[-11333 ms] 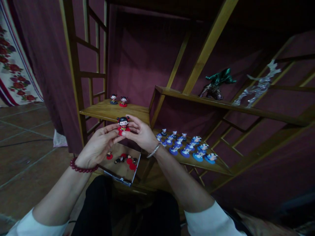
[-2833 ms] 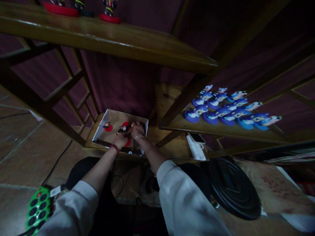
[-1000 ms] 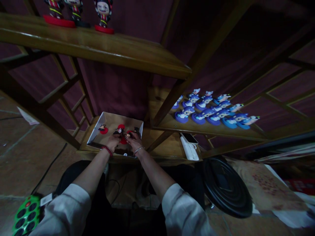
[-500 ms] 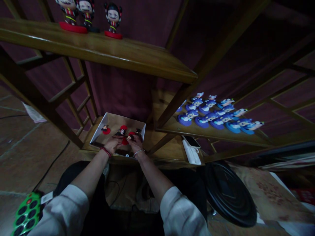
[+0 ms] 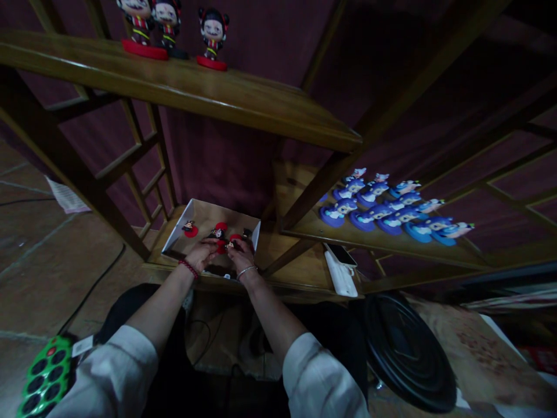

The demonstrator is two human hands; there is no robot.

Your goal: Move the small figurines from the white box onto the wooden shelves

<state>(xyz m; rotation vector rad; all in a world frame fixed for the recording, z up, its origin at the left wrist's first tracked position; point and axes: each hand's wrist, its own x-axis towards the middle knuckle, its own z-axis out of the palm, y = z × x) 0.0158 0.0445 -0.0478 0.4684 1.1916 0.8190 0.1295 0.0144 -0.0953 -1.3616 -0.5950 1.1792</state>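
Observation:
A shallow cardboard box (image 5: 228,216) with white outer walls stands on the lower shelf, and both of my hands reach into it. My left hand (image 5: 202,254), a red bead bracelet at its wrist, has its fingers closed on a small black-haired figurine (image 5: 219,233) with a red round base. Beside it my right hand (image 5: 242,257), wearing a thin bangle, grips another small figurine (image 5: 230,245), partly covered by the fingers. At the box's left lies a figurine on a red disc (image 5: 190,230). A dark figurine (image 5: 246,233) is near the right wall.
Larger figurines (image 5: 213,35) stand on the upper shelf (image 5: 183,78). Several blue-based figurines (image 5: 368,215) crowd the right shelf. A phone (image 5: 342,254) and a white object (image 5: 342,278) lie below it. A black round stool (image 5: 407,348) and a green device (image 5: 46,374) flank me.
The whole view has shifted slightly, so the shelves sit a little further right. My hands stay in the box on the figurines with hardly any movement.

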